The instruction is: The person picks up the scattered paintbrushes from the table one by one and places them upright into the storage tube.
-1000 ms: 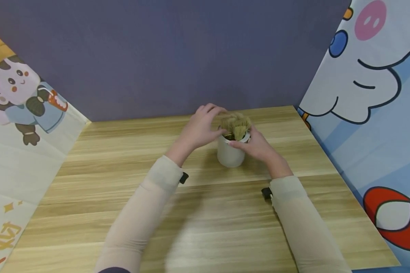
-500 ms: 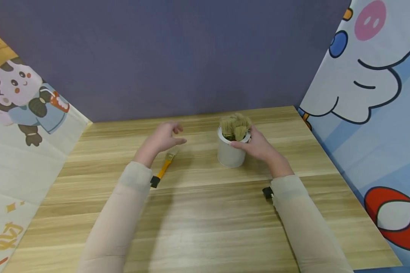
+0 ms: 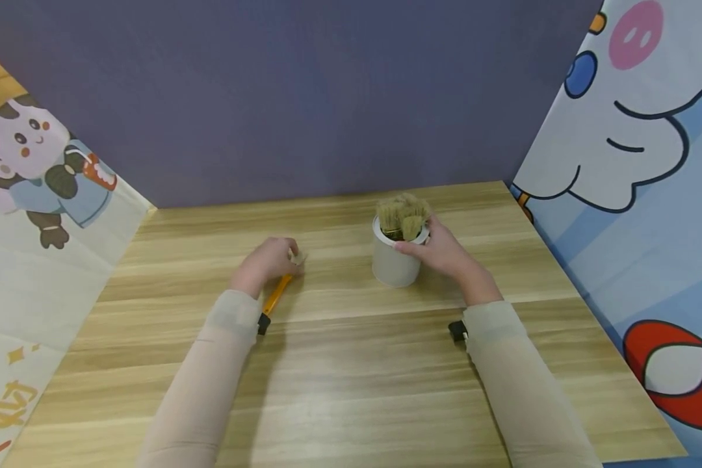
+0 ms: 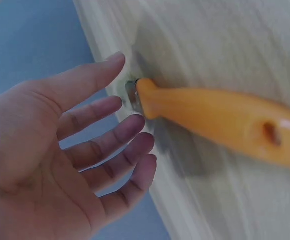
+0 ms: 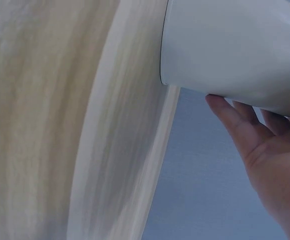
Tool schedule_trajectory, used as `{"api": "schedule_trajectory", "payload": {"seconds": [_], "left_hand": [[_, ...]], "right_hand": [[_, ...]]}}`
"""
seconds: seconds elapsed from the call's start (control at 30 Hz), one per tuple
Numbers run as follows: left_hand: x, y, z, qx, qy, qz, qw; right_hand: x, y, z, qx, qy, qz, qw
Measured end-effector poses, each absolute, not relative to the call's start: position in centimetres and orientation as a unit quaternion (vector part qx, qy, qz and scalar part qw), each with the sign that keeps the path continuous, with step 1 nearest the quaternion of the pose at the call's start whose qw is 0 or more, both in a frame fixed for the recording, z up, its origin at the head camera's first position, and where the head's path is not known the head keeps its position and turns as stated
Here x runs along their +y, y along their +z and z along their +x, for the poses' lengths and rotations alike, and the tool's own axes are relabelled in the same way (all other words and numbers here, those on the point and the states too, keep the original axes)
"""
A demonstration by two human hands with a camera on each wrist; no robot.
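A paintbrush with an orange handle [image 3: 277, 296] lies on the wooden table, left of centre. Over its bristle end is my left hand [image 3: 267, 261]; in the left wrist view its thumb and fingers are parted around the metal ferrule [image 4: 133, 95], not closed on it. Most of the bristles are hidden by the fingers. To the right, a light grey can [image 3: 394, 265] stands upright, holding several brushes with pale bristles [image 3: 405, 213] up. My right hand [image 3: 446, 252] grips the can from its right side, thumb at the rim; the fingers touch its wall in the right wrist view.
The wood-grain table [image 3: 351, 390] reaches back to a dark purple-grey wall [image 3: 327, 97]. Cartoon-printed panels flank it at left [image 3: 93, 247] and right [image 3: 637, 260]. Small black devices sit at both cuffs.
My left hand has moved from the can's brushes leftward and down to the lone paintbrush, its fingers now around the ferrule. The right hand stays on the can.
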State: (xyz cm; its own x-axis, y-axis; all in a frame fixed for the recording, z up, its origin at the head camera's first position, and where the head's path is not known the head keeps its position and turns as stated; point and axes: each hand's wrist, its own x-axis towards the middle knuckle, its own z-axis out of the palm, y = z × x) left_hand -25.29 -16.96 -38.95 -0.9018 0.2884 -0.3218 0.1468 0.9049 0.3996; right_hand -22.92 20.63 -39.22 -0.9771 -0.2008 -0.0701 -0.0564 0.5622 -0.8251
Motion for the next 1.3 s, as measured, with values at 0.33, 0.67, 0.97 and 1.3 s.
{"api": "schedule_trajectory", "payload": {"seconds": [0.33, 0.67, 0.97, 1.3], "left_hand": [[-16.7, -39.4, -25.5, 0.958, 0.189, 0.109, 0.188], [-16.2, -39.6, -25.9, 0.956, 0.245, 0.098, 0.131], [-13.9, -35.9, -26.1, 0.933, 0.344, 0.102, -0.03], [-11.3, -33.6, -25.0, 0.904, 0.4, 0.119, -0.095]], "right_hand": [[20.5, -38.9, -22.8, 0.876, -0.471, -0.081, 0.069], [20.5, -38.8, -22.8, 0.879, -0.462, -0.096, 0.074], [20.5, -38.8, -23.0, 0.877, -0.465, -0.083, 0.082], [20.7, -38.9, -23.0, 0.881, -0.46, -0.071, 0.082]]}}
